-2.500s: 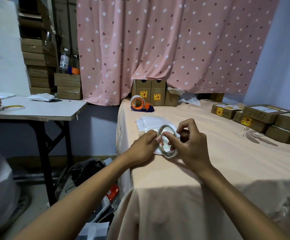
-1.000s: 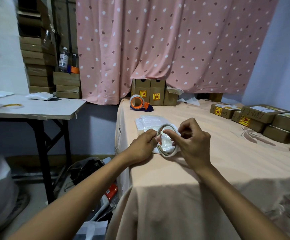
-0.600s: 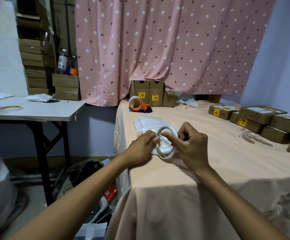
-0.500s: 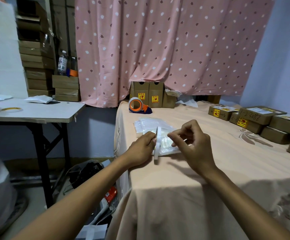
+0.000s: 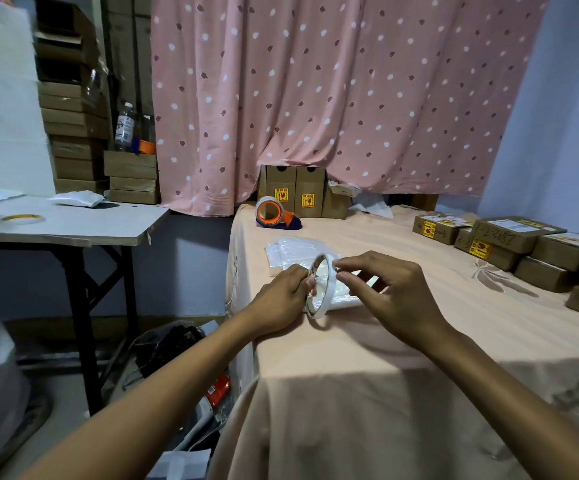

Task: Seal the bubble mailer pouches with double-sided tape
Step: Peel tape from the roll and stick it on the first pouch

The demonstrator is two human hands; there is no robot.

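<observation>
A thin white roll of double-sided tape [image 5: 328,296] stands on edge over a stack of clear bubble mailer pouches [image 5: 289,252] on the peach-covered table [image 5: 367,344]. My left hand [image 5: 281,301] grips the roll at its left rim. My right hand [image 5: 390,292] is just to the roll's right, thumb and forefinger pinched at the roll's top edge; whether they hold a tape end is too small to tell. The pouch under the roll is partly hidden by both hands.
An orange tape dispenser [image 5: 274,213] sits at the table's back left, in front of upright cardboard boxes [image 5: 295,192]. Several flat brown boxes [image 5: 520,244] lie along the right side. A white side table [image 5: 73,223] with another tape roll [image 5: 23,218] stands left, another person's hand at its edge.
The roll turned from face-on to edge-on and partly back. My right hand let go of the rim and now pinches at its top edge.
</observation>
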